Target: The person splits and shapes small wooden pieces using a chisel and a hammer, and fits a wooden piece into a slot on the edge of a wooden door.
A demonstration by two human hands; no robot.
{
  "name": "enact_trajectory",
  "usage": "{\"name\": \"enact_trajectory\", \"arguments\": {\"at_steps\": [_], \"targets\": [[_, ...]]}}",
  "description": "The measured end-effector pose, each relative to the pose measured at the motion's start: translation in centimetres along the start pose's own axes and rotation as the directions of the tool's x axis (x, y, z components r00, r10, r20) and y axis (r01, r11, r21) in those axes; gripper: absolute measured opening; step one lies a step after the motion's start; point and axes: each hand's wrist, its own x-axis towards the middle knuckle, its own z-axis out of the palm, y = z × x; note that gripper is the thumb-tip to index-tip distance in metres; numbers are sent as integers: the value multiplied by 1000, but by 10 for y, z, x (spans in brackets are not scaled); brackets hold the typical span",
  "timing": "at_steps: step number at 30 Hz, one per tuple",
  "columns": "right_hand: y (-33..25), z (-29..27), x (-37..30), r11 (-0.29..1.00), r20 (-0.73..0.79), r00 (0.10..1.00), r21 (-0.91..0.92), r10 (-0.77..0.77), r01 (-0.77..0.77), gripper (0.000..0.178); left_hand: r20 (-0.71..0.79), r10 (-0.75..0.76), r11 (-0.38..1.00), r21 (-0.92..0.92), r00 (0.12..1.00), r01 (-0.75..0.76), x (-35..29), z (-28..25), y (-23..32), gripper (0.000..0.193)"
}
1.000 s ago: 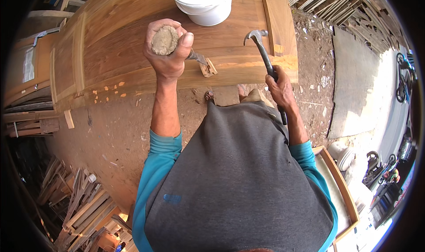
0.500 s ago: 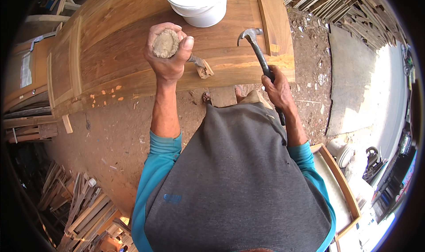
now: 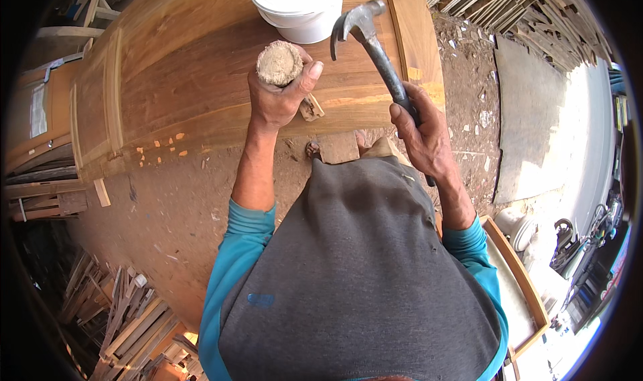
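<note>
My left hand (image 3: 276, 103) is closed around the handle of a chisel (image 3: 279, 63), whose frayed, round wooden butt points up. Its blade is hidden below my fist. Just beyond my knuckles lies a small notched wood piece (image 3: 311, 108), on the near edge of a brown wooden panel (image 3: 221, 66). Wrapped around the dark handle of a claw hammer (image 3: 383, 63) are the fingers of my right hand (image 3: 426, 130). The hammer's metal head is raised over the panel, to the right of the chisel and apart from it.
A lidded white bucket (image 3: 301, 23) stands on the panel's far side. Orange chips (image 3: 161, 142) lie along its near left edge. Stacked wood strips (image 3: 482, 6) are at the far right, scrap wood (image 3: 134, 321) at the lower left. A shallow wooden frame (image 3: 519, 280) is beside my right arm.
The hammer has risen and looks larger, its head shifted up and a little left. My left hand with the chisel has moved right, and the chisel butt tilts more toward view.
</note>
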Motion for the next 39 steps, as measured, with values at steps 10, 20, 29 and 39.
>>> {"name": "enact_trajectory", "arguments": {"at_steps": [10,20,29,39], "targets": [[-62,-24,9,804,284,862,-324,-420,499,56,128,26,982,184,991,-50,-3,4,-12,20],[-71,-17,1,754,309,879,-457,-364,472,55,105,78,997,6,991,-79,-7,-2,-23,20],[110,43,14,974,-5,998,-219,56,-55,46,-30,-111,987,116,993,114,-20,-12,4,14],[26,55,53,896,-90,895,-120,-438,427,56,114,-122,958,273,986,87,-12,4,16,28]]}}
